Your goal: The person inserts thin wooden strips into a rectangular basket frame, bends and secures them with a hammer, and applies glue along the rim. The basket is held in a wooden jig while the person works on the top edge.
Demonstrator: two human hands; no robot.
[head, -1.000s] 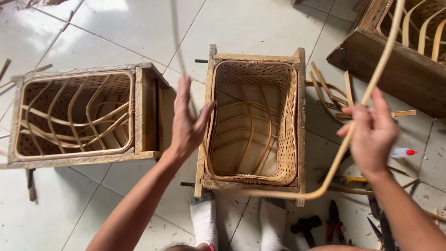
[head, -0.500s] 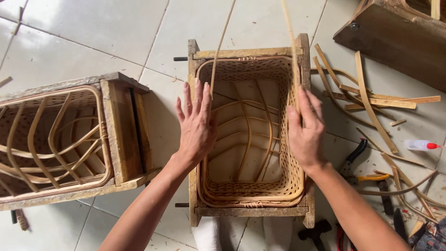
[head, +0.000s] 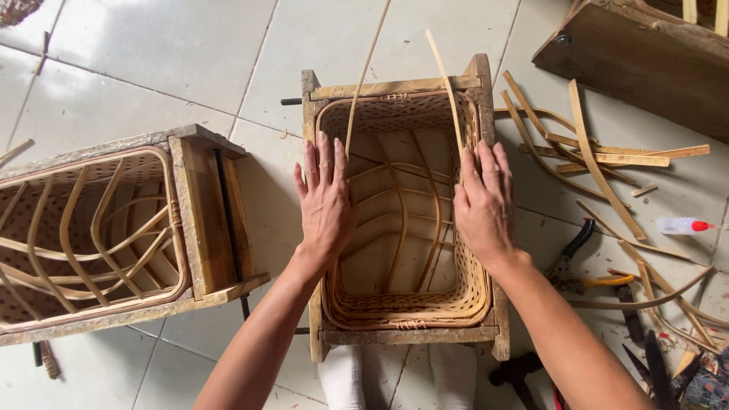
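A woven rattan basket [head: 402, 311] sits inside a wooden frame mould [head: 395, 87] on the tiled floor in front of me. My left hand [head: 325, 199] lies flat, fingers together, on the basket's left rim. My right hand [head: 483, 203] lies flat on the right rim. A bent rattan strip [head: 363, 76] runs down into the basket, its two ends rising beside my hands; its other end [head: 448, 83] stands by my right fingers. Neither hand grips it.
A second framed basket [head: 99, 235] lies to the left. Loose rattan strips [head: 600, 159] are scattered on the right, with pliers [head: 569, 254], a small white bottle with a red cap [head: 680, 225] and other tools. A wooden frame [head: 630, 53] stands at top right.
A second ago my right hand held a long rattan strip up in the air. Both hands have come down flat onto the basket's rims, and the strip now sits inside the basket.
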